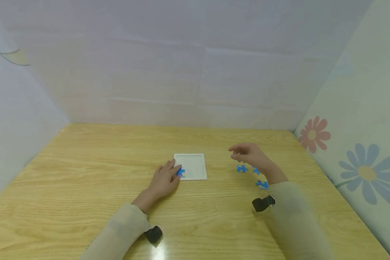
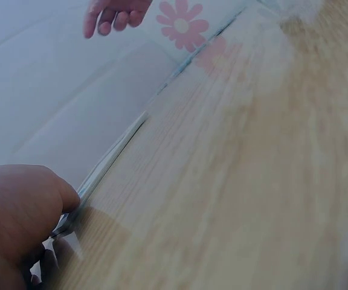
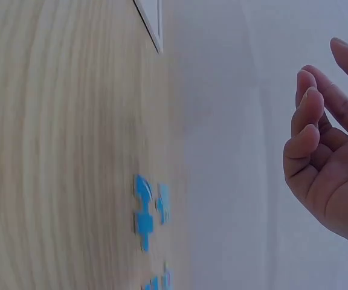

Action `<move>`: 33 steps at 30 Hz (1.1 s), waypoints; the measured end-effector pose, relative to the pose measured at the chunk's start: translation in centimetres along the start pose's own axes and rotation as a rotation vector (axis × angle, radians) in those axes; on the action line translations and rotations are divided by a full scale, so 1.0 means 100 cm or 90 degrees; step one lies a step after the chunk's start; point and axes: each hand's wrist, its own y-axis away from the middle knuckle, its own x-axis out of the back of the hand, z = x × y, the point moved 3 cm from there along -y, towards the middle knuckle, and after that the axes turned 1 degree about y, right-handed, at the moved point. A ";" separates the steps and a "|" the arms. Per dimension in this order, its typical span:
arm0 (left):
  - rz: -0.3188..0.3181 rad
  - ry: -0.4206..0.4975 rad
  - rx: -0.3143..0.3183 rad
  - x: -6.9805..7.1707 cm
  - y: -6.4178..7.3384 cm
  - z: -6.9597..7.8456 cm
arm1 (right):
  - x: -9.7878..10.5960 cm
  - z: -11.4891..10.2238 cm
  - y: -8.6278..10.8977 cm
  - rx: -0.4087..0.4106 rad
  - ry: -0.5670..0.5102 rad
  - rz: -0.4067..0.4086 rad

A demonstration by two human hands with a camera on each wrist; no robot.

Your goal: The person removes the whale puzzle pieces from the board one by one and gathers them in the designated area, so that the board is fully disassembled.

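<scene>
A white square puzzle tray (image 1: 195, 166) lies on the wooden table, with a blue puzzle piece (image 1: 181, 172) in its lower left corner. Extended fingers of my left hand (image 1: 164, 180) rest over the tray's left edge and partly cover that piece. In the left wrist view, the thumb (image 2: 69, 199) lies at the edge of the tray (image 2: 110, 158). My right hand (image 1: 249, 156) is raised above the table, right of the tray. Its fingers (image 3: 310, 109) are loosely bent, thumb apart, holding nothing. Below it lie several loose blue puzzle pieces (image 1: 242, 168).
More blue pieces (image 1: 262, 185) lie by the right wrist, and a small yellow piece (image 1: 271, 159) shows behind the right forearm. A pale wall (image 1: 182, 79) stands behind the table (image 1: 94, 169). The right wall carries flower prints (image 1: 367, 173).
</scene>
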 end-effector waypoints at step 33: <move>0.009 0.009 0.012 0.003 0.002 -0.001 | -0.121 -0.014 -0.065 -0.014 0.016 -0.122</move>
